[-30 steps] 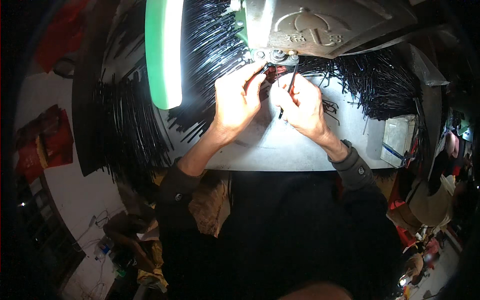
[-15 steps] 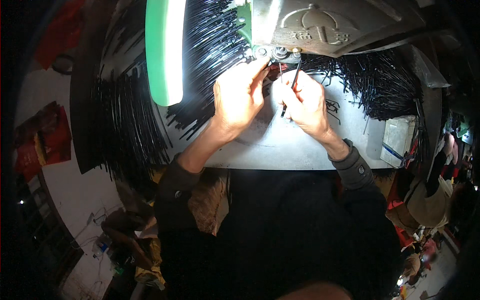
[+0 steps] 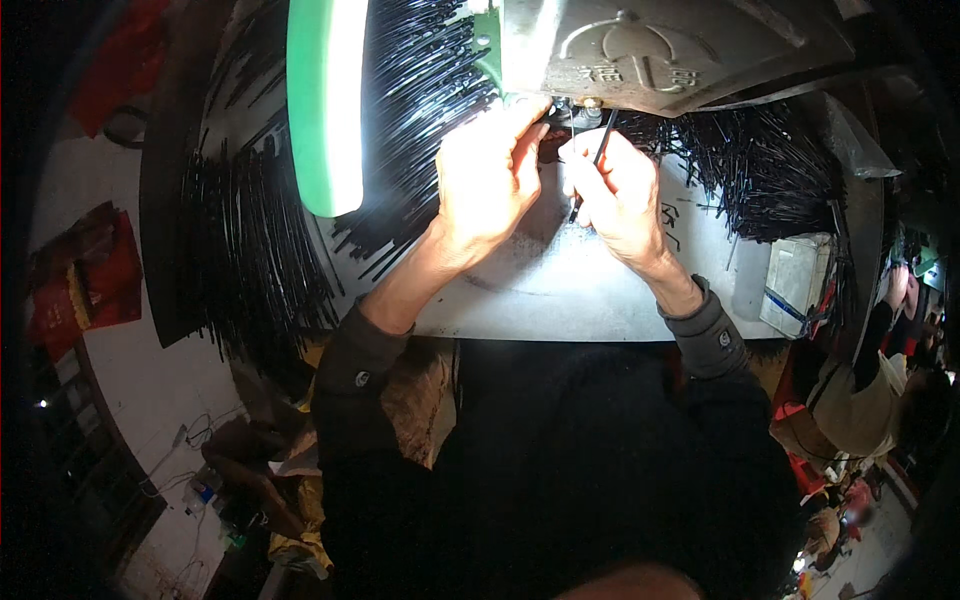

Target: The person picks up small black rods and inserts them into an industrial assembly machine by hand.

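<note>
My left hand (image 3: 484,178) is closed in a pinch right at the front of a metal machine (image 3: 650,50); whatever lies between thumb and forefinger is too small and glare-washed to make out. Beside it, my right hand (image 3: 622,198) grips a thin black rod (image 3: 606,138), which slants up toward the machine's bolts (image 3: 586,110). The rod's lower end pokes out below my fingers. A second thin, lighter strand (image 3: 572,122) rises near my right fingertips. The machine's cover bears a raised umbrella shape and hides what lies behind it.
Bundles of thin black rods lie left (image 3: 415,110) and right (image 3: 765,170) on the pale worktable (image 3: 560,300). A bright green-edged lamp (image 3: 325,110) hangs over the left bundle. At the right edge stand a whitish box (image 3: 797,280) and a clear plastic bag (image 3: 858,140).
Both hands have shifted slightly right, and my left fingers now cover a bolt that showed before. The black rod in my right hand has moved right with it.
</note>
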`<action>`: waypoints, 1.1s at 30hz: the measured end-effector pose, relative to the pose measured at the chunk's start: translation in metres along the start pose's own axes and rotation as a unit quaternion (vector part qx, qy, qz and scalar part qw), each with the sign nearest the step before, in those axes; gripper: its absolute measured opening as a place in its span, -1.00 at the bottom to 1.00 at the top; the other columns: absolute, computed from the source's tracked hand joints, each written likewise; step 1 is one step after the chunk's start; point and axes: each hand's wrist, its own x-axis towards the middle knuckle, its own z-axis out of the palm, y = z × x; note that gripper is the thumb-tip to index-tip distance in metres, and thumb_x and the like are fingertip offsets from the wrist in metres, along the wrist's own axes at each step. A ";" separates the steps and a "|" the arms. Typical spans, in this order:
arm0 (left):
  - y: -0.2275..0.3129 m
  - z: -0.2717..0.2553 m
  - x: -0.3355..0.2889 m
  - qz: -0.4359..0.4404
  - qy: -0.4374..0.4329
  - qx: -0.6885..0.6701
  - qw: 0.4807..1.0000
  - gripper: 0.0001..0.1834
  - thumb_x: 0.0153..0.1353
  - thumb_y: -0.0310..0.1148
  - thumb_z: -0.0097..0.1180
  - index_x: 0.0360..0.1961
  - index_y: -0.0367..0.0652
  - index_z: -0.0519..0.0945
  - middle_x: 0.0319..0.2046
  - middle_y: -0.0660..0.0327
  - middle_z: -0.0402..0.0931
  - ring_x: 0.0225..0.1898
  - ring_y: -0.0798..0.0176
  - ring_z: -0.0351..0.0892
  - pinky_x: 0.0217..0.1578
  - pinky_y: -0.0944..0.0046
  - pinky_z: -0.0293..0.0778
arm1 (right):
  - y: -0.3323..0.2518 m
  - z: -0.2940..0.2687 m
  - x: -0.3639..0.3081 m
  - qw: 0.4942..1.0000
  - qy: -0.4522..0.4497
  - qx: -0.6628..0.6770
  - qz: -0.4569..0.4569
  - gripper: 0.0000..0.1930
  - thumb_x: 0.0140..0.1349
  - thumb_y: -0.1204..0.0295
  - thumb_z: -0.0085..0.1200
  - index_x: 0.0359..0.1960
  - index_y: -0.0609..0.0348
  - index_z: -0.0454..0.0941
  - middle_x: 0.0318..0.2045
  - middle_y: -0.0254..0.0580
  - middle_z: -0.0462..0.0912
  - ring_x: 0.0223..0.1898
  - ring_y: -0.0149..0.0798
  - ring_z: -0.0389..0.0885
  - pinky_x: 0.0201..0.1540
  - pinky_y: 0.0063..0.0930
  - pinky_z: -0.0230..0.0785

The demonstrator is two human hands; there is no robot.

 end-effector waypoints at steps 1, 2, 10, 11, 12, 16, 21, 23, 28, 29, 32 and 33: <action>0.001 0.000 0.000 0.000 0.000 0.000 1.000 -0.76 0.10 -0.63 0.15 -0.15 -0.32 0.61 -0.40 0.02 0.65 -0.42 0.29 0.67 -0.38 0.39 0.53 | 0.000 0.000 0.000 1.000 0.000 0.000 0.000 -0.90 0.30 0.47 -0.02 -0.26 0.24 0.49 -0.57 -0.39 0.51 -0.68 -0.65 0.36 -0.66 -0.77 0.22; 0.002 0.000 0.001 -0.005 -0.001 0.001 1.000 -0.76 0.10 -0.63 0.15 -0.16 -0.33 0.61 -0.40 0.02 0.65 -0.42 0.28 0.67 -0.37 0.39 0.53 | 0.000 0.000 0.001 1.000 0.001 0.005 -0.014 -0.89 0.30 0.46 -0.02 -0.25 0.24 0.49 -0.57 -0.39 0.51 -0.68 -0.65 0.36 -0.66 -0.77 0.22; 0.006 -0.003 0.007 -0.009 -0.012 0.010 1.000 -0.79 0.09 -0.60 0.17 -0.20 -0.35 0.61 -0.40 -0.01 0.63 -0.42 0.22 0.66 -0.34 0.35 0.53 | 0.000 -0.001 0.003 0.999 0.000 -0.016 -0.033 -0.88 0.32 0.45 -0.03 -0.23 0.24 0.49 -0.57 -0.39 0.50 -0.67 -0.65 0.36 -0.66 -0.78 0.22; 0.006 -0.003 0.008 -0.017 -0.013 0.011 1.000 -0.80 0.09 -0.59 0.17 -0.21 -0.35 0.61 -0.40 -0.01 0.63 -0.42 0.21 0.66 -0.34 0.35 0.53 | 0.001 -0.001 0.003 1.000 0.006 -0.010 -0.029 -0.88 0.32 0.45 -0.03 -0.22 0.24 0.49 -0.57 -0.39 0.50 -0.67 -0.65 0.35 -0.66 -0.78 0.22; 0.006 -0.003 0.008 -0.025 -0.014 0.012 1.000 -0.80 0.09 -0.59 0.18 -0.21 -0.35 0.61 -0.40 -0.01 0.63 -0.43 0.20 0.66 -0.35 0.34 0.53 | 0.002 -0.001 0.003 1.000 0.013 -0.005 -0.025 -0.88 0.32 0.46 -0.03 -0.22 0.23 0.49 -0.57 -0.38 0.50 -0.67 -0.66 0.35 -0.66 -0.78 0.22; 0.005 -0.003 0.008 -0.045 -0.019 -0.004 0.999 -0.79 0.08 -0.58 0.18 -0.21 -0.35 0.61 -0.43 0.00 0.63 -0.46 0.19 0.65 -0.37 0.35 0.52 | 0.001 -0.001 0.003 1.000 0.006 -0.004 -0.019 -0.89 0.32 0.46 -0.03 -0.22 0.23 0.49 -0.57 -0.38 0.50 -0.67 -0.66 0.35 -0.66 -0.79 0.22; 0.002 0.001 0.008 -0.003 -0.002 -0.005 1.000 -0.84 0.09 -0.58 0.17 -0.25 -0.33 0.61 -0.52 0.02 0.58 -0.54 0.24 0.60 -0.45 0.35 0.48 | -0.002 -0.001 0.004 1.000 -0.001 0.018 0.001 -0.89 0.31 0.48 -0.03 -0.21 0.23 0.50 -0.57 -0.39 0.49 -0.66 -0.67 0.34 -0.67 -0.79 0.21; 0.001 0.003 0.009 -0.001 0.001 -0.001 1.000 -0.84 0.09 -0.58 0.16 -0.26 -0.33 0.61 -0.54 0.03 0.58 -0.56 0.23 0.59 -0.47 0.34 0.47 | -0.001 -0.001 0.005 1.000 0.000 0.027 0.002 -0.89 0.31 0.48 -0.03 -0.21 0.23 0.50 -0.57 -0.39 0.49 -0.66 -0.67 0.34 -0.67 -0.79 0.20; -0.002 0.003 0.007 0.012 0.006 0.028 1.000 -0.87 0.09 -0.59 0.16 -0.30 -0.32 0.60 -0.57 0.04 0.55 -0.57 0.20 0.58 -0.50 0.32 0.46 | 0.004 -0.001 0.006 1.000 0.002 0.025 -0.013 -0.89 0.32 0.47 -0.03 -0.23 0.22 0.50 -0.58 -0.40 0.49 -0.68 -0.67 0.32 -0.67 -0.80 0.19; -0.003 0.004 0.006 0.046 0.007 0.062 0.997 -0.84 0.08 -0.58 0.15 -0.26 -0.30 0.59 -0.55 0.06 0.53 -0.58 0.20 0.56 -0.51 0.32 0.45 | 0.005 -0.002 0.006 1.000 0.001 0.012 -0.018 -0.90 0.32 0.47 -0.03 -0.24 0.22 0.50 -0.58 -0.41 0.49 -0.69 -0.67 0.32 -0.67 -0.80 0.19; 0.007 -0.008 0.006 0.106 -0.041 0.181 0.977 -0.76 0.07 -0.54 0.13 -0.18 -0.28 0.54 -0.50 0.10 0.47 -0.58 0.21 0.52 -0.53 0.32 0.45 | 0.004 -0.002 0.006 1.000 0.001 0.007 -0.008 -0.90 0.32 0.46 -0.03 -0.26 0.21 0.49 -0.58 -0.42 0.49 -0.70 -0.66 0.32 -0.67 -0.79 0.20; 0.013 -0.012 0.007 0.132 -0.090 0.265 0.951 -0.71 0.06 -0.51 0.12 -0.13 -0.28 0.51 -0.47 0.12 0.44 -0.58 0.22 0.50 -0.54 0.33 0.45 | 0.003 -0.002 0.005 1.000 0.001 0.015 0.007 -0.91 0.32 0.46 -0.03 -0.27 0.21 0.49 -0.58 -0.42 0.49 -0.70 -0.66 0.32 -0.67 -0.78 0.20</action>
